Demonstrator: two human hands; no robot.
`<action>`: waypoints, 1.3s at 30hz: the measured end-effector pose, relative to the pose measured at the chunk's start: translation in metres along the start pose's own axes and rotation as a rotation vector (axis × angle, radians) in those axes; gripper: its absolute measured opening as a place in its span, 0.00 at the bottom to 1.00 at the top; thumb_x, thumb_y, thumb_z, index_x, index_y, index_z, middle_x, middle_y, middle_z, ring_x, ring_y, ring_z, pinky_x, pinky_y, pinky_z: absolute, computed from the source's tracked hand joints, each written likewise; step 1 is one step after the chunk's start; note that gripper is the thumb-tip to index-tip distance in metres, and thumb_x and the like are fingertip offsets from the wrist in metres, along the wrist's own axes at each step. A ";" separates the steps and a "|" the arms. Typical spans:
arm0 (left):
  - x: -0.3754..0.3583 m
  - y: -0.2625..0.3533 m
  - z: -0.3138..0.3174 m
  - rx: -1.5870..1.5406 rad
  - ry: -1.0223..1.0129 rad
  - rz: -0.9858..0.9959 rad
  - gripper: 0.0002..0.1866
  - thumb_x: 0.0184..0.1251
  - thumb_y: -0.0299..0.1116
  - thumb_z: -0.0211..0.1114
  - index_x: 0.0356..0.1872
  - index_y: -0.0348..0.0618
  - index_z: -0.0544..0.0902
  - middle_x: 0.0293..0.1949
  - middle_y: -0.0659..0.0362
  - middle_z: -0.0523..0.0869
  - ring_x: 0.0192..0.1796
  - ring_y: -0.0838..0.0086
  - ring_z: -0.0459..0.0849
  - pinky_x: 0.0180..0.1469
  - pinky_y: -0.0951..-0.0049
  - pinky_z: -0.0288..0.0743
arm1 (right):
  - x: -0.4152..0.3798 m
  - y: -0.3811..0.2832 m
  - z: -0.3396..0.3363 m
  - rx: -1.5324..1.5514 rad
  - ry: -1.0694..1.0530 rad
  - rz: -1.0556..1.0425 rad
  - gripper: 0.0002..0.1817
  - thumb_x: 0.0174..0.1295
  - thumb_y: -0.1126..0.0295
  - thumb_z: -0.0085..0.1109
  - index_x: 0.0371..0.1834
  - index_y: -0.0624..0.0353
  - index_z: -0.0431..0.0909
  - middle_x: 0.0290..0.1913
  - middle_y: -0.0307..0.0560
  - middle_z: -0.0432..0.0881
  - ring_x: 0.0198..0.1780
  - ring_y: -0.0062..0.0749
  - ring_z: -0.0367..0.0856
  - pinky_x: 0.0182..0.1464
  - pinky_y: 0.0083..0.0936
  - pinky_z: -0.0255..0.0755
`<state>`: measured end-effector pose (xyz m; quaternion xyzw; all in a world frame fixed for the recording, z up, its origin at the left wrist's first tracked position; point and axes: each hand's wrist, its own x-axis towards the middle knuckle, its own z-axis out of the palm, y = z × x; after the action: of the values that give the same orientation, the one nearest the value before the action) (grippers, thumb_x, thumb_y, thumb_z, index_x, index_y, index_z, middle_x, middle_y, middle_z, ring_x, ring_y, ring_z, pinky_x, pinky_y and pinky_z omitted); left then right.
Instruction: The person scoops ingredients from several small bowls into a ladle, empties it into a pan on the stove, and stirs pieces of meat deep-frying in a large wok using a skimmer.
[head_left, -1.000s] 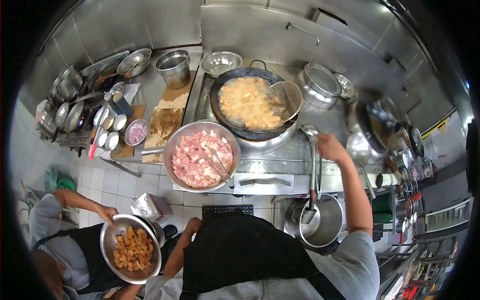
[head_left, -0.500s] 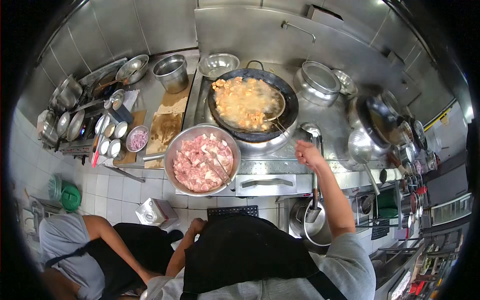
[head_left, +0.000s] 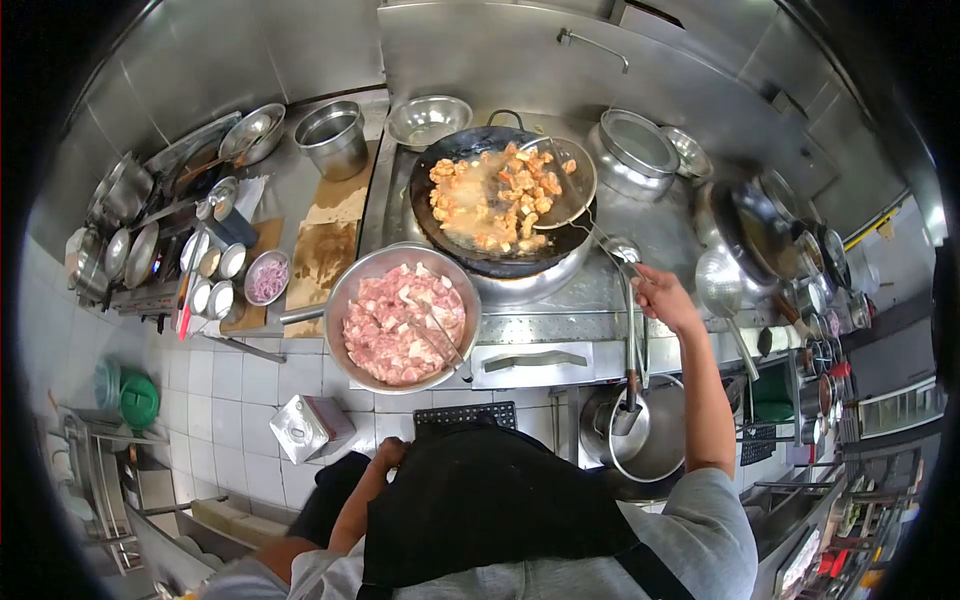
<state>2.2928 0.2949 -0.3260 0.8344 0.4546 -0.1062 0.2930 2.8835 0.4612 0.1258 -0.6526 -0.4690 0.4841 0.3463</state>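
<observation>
My right hand (head_left: 660,295) is closed around the long thin handle of a round wire skimmer (head_left: 575,205). The skimmer is tilted at the right side of a black wok (head_left: 435,165), its bowl partly over the rim. Browned fried pieces (head_left: 520,190) lie in front of the skimmer, amid bubbling oil (head_left: 470,212). Low beside the black apron, my left hand (head_left: 392,452) has its fingers curled, with no object visible in it. Nearest to it is a steel pan (head_left: 335,350) of raw pink meat pieces (head_left: 405,325) with metal tongs (head_left: 440,340) resting in it.
A ladle (head_left: 624,252) and a perforated skimmer (head_left: 720,285) lie right of the wok. A lidded pot (head_left: 640,150) stands behind. Small bowls and chopped onion (head_left: 268,280) are at left. A steel pot (head_left: 655,440) sits below the counter. Another person's leg (head_left: 335,490) shows at lower left.
My right hand has moved right and slightly up, bringing the skimmer to the wok's right rim. The fried pieces have shifted right. The other person has mostly gone from view at lower left.
</observation>
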 end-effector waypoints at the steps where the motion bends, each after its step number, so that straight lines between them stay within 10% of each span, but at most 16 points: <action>1: 0.003 -0.001 -0.004 0.008 -0.015 0.009 0.14 0.63 0.44 0.55 0.40 0.49 0.84 0.35 0.48 0.85 0.41 0.52 0.84 0.45 0.54 0.79 | -0.002 -0.004 0.001 -0.051 0.024 -0.014 0.28 0.66 0.71 0.51 0.70 0.67 0.61 0.20 0.32 0.68 0.17 0.15 0.62 0.19 0.15 0.56; 11: 0.006 0.036 -0.083 -0.388 -0.054 -0.313 0.13 0.64 0.41 0.56 0.36 0.43 0.81 0.32 0.47 0.85 0.38 0.52 0.85 0.40 0.54 0.80 | -0.008 -0.030 0.022 -0.786 0.244 -0.488 0.19 0.63 0.72 0.52 0.57 0.65 0.74 0.24 0.64 0.77 0.27 0.55 0.79 0.33 0.40 0.71; 15: 0.007 0.006 -0.049 -0.012 -0.077 -0.007 0.12 0.63 0.40 0.57 0.36 0.42 0.81 0.31 0.49 0.85 0.37 0.54 0.85 0.38 0.55 0.80 | -0.001 -0.039 0.023 -0.927 0.265 -0.540 0.18 0.63 0.71 0.51 0.56 0.65 0.75 0.29 0.68 0.77 0.34 0.64 0.76 0.36 0.44 0.70; 28: -0.033 -0.004 -0.022 -0.047 -0.151 -0.066 0.15 0.60 0.44 0.57 0.42 0.49 0.82 0.36 0.48 0.86 0.45 0.53 0.84 0.48 0.56 0.78 | 0.020 -0.108 0.057 -1.298 0.251 -0.600 0.25 0.56 0.80 0.45 0.59 0.56 0.75 0.37 0.62 0.80 0.38 0.57 0.81 0.42 0.46 0.75; 31: -0.044 0.012 -0.042 -0.361 0.007 -0.327 0.15 0.60 0.45 0.56 0.41 0.49 0.82 0.36 0.48 0.86 0.44 0.53 0.84 0.47 0.55 0.78 | 0.019 -0.116 0.065 -1.369 0.213 -0.503 0.25 0.54 0.81 0.45 0.57 0.56 0.77 0.38 0.62 0.80 0.40 0.55 0.80 0.43 0.46 0.74; 39: -0.048 -0.016 -0.016 -0.171 -0.084 -0.079 0.17 0.65 0.46 0.55 0.37 0.44 0.84 0.36 0.46 0.86 0.44 0.52 0.84 0.47 0.57 0.78 | -0.030 -0.177 0.044 -1.500 0.342 -0.563 0.23 0.57 0.78 0.46 0.56 0.53 0.78 0.38 0.61 0.81 0.38 0.53 0.83 0.42 0.43 0.77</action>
<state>2.2515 0.2774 -0.2983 0.7827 0.4818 -0.1134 0.3774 2.7896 0.4893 0.2821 -0.6334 -0.7550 -0.1697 -0.0068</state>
